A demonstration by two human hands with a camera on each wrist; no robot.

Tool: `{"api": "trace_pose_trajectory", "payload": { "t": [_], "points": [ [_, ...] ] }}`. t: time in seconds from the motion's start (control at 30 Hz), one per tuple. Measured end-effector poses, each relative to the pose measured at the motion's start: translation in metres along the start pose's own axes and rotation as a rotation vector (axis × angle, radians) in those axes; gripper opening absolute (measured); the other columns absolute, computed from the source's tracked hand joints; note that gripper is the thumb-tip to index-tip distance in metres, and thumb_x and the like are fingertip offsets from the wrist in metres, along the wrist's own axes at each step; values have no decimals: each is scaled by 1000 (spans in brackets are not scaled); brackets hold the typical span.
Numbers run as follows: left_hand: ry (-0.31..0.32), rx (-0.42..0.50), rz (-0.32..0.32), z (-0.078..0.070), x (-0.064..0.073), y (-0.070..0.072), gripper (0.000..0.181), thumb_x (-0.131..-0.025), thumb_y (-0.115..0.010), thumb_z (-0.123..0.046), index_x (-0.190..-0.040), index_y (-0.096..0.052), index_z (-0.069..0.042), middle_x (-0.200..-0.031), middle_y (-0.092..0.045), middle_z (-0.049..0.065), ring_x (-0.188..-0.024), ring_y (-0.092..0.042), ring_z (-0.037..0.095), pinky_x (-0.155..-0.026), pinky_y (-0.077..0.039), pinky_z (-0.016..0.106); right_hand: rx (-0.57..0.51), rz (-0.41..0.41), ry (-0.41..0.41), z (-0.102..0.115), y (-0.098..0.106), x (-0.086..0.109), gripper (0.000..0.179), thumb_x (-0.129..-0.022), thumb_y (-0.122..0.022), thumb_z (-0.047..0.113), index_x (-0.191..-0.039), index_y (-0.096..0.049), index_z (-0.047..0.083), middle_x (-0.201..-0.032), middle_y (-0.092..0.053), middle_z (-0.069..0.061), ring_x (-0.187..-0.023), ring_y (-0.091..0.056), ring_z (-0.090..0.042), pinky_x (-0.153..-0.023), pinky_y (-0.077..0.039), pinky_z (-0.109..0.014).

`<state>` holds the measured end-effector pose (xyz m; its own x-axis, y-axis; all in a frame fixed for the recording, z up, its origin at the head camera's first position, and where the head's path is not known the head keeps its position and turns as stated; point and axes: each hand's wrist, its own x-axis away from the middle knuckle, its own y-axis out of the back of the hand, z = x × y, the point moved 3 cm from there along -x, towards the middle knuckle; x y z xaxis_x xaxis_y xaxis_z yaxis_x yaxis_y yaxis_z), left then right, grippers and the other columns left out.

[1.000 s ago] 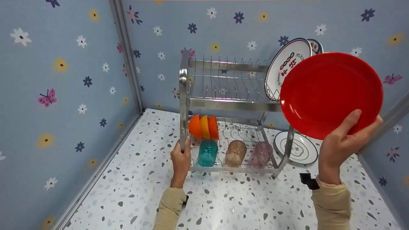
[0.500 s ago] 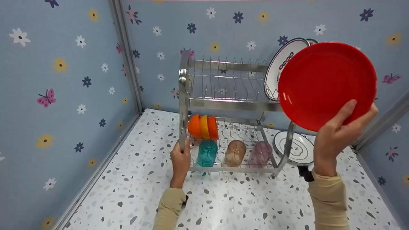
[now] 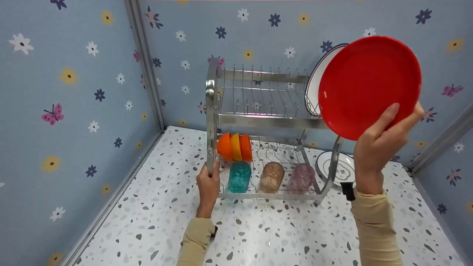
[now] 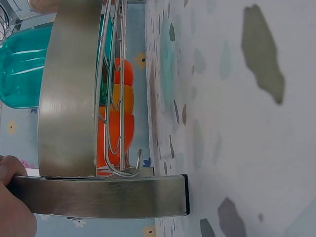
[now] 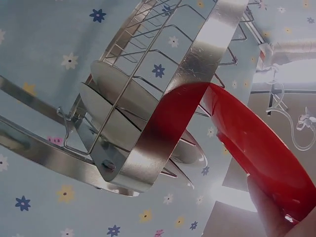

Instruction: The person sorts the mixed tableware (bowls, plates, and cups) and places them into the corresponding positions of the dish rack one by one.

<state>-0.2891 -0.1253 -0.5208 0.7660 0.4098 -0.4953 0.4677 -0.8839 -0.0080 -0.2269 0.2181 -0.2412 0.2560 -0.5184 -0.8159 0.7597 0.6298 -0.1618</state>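
Note:
My right hand [image 3: 378, 151] holds a red plate [image 3: 369, 85] by its lower right edge, thumb on its face. The plate is raised in front of the right end of the upper tier of a metal dish rack [image 3: 273, 121]. Behind it, a white plate [image 3: 316, 83] stands in that tier, mostly hidden in the head view. The right wrist view shows two pale plates [image 5: 106, 116] in the slots and the red plate's rim right by the metal rail [image 5: 205, 52]. My left hand [image 3: 208, 184] grips the rack's left upright [image 3: 211, 122] near its foot.
Orange and yellow bowls [image 3: 234, 147] nest on the lower tier. In front of them sit a teal glass [image 3: 240, 177], an amber glass [image 3: 272, 178] and a pink glass [image 3: 302, 179]. A patterned white plate [image 3: 334, 166] lies on the speckled counter [image 3: 273, 229], right of the rack.
My right hand has lifted the red plate up and to the left, covering more of the white plate in the rack. My left hand has stayed on the upright.

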Motion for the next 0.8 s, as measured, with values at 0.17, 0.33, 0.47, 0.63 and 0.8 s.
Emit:
{"api": "trace_pose_trajectory", "payload": {
  "t": [0.17,0.33,0.47,0.63,0.8],
  "points": [
    [18,10,2,-2,1,0,29,-106,-61,-23,-82,-53,-8,-63,-37,-4,-53,-36,14,-49,-28,25,48,86,22,4,-11,0,47,-109,-47,17,-150,-36,-2,-147,-55,0,-127,-59,-14,-101,-51,-30],
    [2,24,-10,-4,0,0,30,-105,-62,-18,-79,-51,-7,-63,-36,-4,-52,-34,12,-49,-27,24,84,162,31,5,-17,1,51,-109,-44,15,-154,-27,-5,-157,-43,-9,-137,-47,-15,-106,-48,-31],
    [4,21,-6,-4,1,1,28,-105,-61,-19,-82,-53,-7,-63,-36,-4,-53,-34,13,-49,-28,24,72,180,55,5,-25,2,50,-110,-43,13,-153,-27,-6,-158,-40,-11,-139,-44,-15,-108,-46,-31],
    [22,8,6,-4,0,1,27,-106,-60,-21,-83,-54,-8,-64,-38,-4,-55,-37,14,-50,-30,24,47,200,92,5,-39,2,48,-110,-43,12,-152,-28,-6,-156,-40,-11,-140,-42,-14,-109,-45,-31],
    [35,11,15,-5,0,0,25,-106,-60,-20,-85,-55,-7,-64,-38,-2,-56,-38,16,-51,-31,24,58,233,106,2,-49,2,50,-110,-45,16,-154,-29,-2,-157,-38,-10,-141,-39,-12,-107,-46,-30]
  ]
}}
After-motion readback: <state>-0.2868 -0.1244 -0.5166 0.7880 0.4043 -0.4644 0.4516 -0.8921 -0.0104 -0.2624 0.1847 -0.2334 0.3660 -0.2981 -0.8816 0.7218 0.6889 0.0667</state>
